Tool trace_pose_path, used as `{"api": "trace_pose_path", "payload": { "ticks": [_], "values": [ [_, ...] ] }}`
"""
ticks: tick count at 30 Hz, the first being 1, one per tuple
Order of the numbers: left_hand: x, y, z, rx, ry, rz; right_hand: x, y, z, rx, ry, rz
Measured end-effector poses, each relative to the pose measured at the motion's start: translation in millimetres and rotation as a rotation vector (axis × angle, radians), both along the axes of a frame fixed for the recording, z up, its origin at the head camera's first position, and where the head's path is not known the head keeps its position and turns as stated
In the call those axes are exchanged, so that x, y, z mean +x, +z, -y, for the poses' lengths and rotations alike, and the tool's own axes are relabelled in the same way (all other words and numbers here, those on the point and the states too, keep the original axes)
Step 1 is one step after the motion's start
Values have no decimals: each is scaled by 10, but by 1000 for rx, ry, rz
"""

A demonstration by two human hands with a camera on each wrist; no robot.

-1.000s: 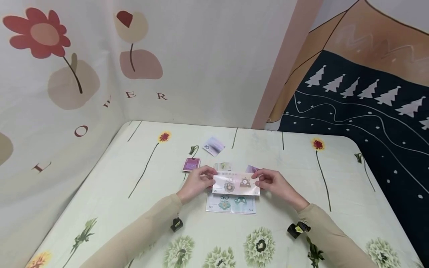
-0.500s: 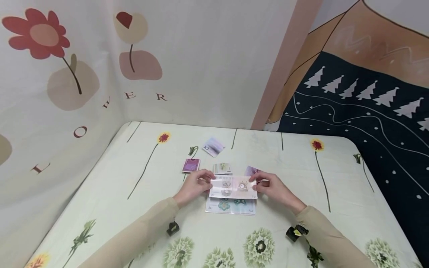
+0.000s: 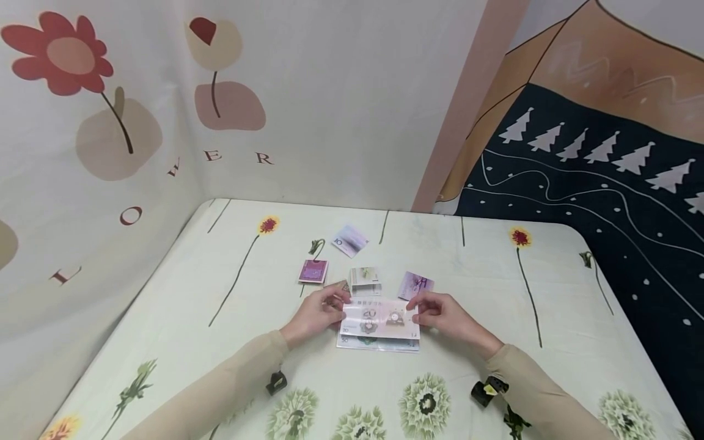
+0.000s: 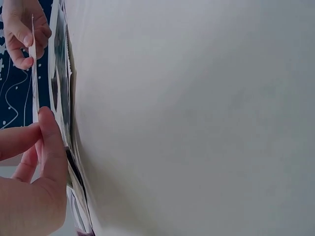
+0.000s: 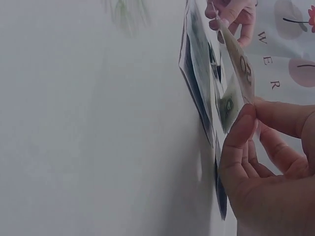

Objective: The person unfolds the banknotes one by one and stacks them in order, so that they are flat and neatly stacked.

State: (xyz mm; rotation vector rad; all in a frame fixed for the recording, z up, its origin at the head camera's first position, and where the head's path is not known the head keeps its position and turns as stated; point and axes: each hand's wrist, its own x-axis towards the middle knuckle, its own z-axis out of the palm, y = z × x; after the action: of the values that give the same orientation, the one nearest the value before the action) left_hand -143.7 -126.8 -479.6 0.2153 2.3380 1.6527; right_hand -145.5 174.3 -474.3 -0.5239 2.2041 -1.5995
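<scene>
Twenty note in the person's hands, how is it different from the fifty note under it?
The 20 note is pinched between the left hand and right hand; the 50 note lies below, not held. The 20 note is pinkish, the 50 note greenish. In the head view, the 20 note covers most of the 50 note. Both are rectangular printed notes with numerals.
</scene>
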Motion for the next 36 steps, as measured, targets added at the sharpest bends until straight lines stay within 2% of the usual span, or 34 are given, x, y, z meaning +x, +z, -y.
{"api": "trace_pose_path", "payload": {
  "ticks": [6,10,15,17,21,24,29,36],
  "values": [
    [24,-19,35,9,-33,-25,4,-42,3,-24,-20,41],
    [40,-1,49,43,-57,-49,-6,-45,1,-37,-42,104],
    [46,14,54,81,-64,-7,-18,-58,-7,-76,-47,174],
    [46,13,52,79,-54,24,-20,-69,-11,-67,-42,163],
    [61,13,45,15,-47,13,-8,-89,-19,5,-29,75],
    [84,20,30,-44,-58,-36,20,-93,-24,60,-29,22],
    [118,31,11,-80,-104,-128,66,-73,-18,106,-43,-17],
    [135,20,7,-104,-111,-163,88,-24,10,118,-43,-53]
  ]
}}
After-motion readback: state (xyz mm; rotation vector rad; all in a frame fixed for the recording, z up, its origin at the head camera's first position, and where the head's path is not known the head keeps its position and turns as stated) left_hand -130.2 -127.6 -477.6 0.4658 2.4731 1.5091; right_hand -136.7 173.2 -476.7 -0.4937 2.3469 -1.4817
